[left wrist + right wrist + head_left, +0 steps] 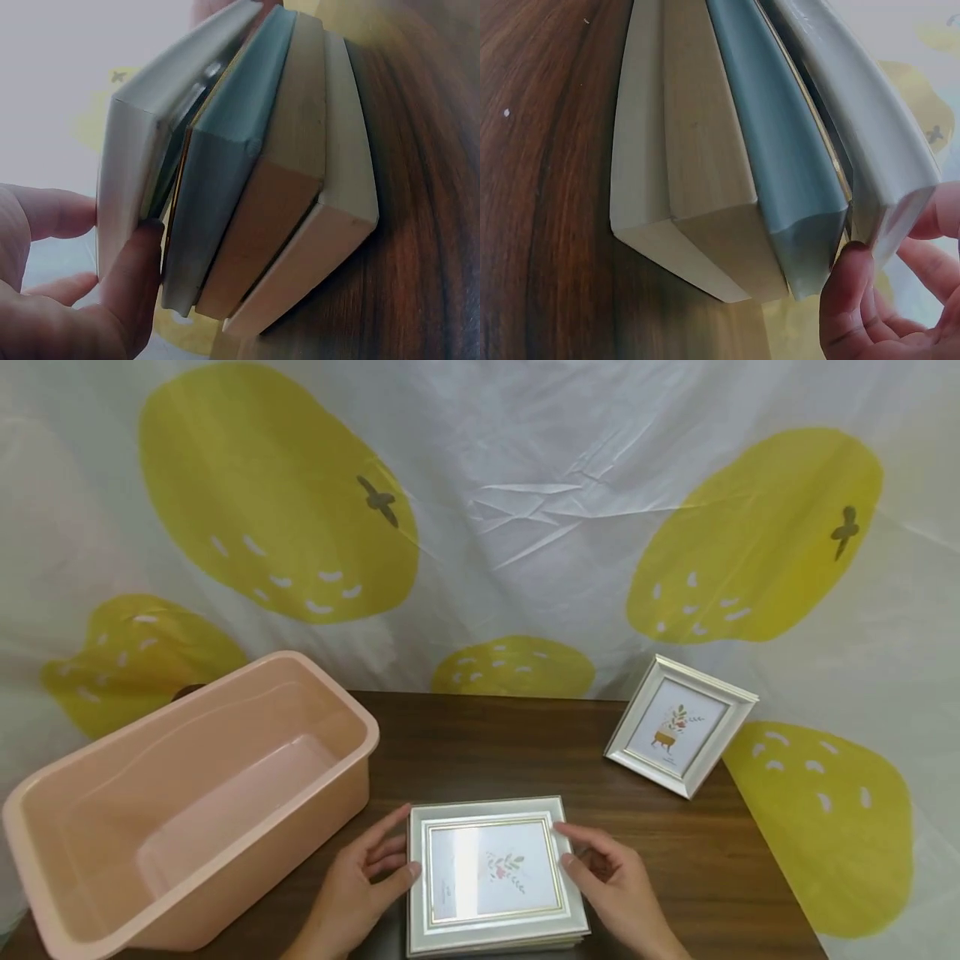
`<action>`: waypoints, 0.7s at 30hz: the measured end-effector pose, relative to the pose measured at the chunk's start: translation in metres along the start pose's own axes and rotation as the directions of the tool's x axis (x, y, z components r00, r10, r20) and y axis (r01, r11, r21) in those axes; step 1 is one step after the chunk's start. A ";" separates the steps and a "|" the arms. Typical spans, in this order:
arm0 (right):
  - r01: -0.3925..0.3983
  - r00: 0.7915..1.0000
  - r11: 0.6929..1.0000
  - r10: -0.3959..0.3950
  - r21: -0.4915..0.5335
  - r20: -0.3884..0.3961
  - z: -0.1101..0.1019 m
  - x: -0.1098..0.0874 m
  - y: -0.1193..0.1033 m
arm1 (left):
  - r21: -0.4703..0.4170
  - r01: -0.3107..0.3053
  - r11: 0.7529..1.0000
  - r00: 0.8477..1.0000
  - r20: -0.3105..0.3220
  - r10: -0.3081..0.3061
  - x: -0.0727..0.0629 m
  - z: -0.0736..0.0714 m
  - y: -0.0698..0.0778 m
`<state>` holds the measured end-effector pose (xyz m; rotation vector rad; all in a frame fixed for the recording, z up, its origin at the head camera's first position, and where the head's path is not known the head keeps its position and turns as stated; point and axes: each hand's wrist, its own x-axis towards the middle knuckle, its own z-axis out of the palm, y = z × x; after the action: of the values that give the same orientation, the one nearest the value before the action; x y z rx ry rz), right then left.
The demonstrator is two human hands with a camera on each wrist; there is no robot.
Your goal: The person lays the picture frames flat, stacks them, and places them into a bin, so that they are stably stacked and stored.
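Note:
A white picture frame point(491, 868) with a plant print lies on top of a stack at the table's front. My left hand point(356, 877) pinches its left edge between thumb and fingers, and my right hand point(618, 881) pinches the right edge. Both wrist views show this top frame tilted, with a gap opening between it and the blue-grey frame point(225, 172) below. Under that come a tan frame point(705, 127) and, against the table, a cream frame point(639, 135). The lower frames are mostly hidden in the head view.
On the left stands a large pink plastic tub point(300, 852), close beside my left hand. Another white picture frame point(678, 727) stands propped up at the back right of the dark wooden table point(480, 743). Behind hangs a pale cloth point(510, 527) printed with yellow fruit.

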<state>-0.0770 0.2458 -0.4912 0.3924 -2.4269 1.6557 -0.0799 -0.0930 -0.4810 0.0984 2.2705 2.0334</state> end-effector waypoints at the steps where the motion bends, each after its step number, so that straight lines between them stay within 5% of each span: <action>1: 0.015 1.000 1.000 -0.015 -0.004 -0.003 0.000 0.000 0.000 | 0.005 0.000 1.000 1.000 -0.013 0.000 0.001 0.000 0.000; 8: 0.065 0.998 0.998 -0.065 -0.016 -0.001 0.001 0.003 0.002 | 0.121 -0.035 0.992 0.997 -0.066 0.043 0.000 0.001 0.000; 12: 0.086 0.996 0.996 -0.086 -0.036 -0.005 0.000 0.005 0.003 | 0.163 -0.002 0.987 0.996 -0.085 0.016 -0.001 0.002 0.000; 21: 0.100 0.995 0.993 -0.100 -0.061 0.007 0.000 0.003 0.004 | 0.126 0.009 0.992 0.994 -0.106 0.004 0.002 0.005 -0.006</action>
<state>-0.0814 0.2467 -0.4943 0.4999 -2.4118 1.5380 -0.0809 -0.0881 -0.4875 -0.0039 2.4607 1.9368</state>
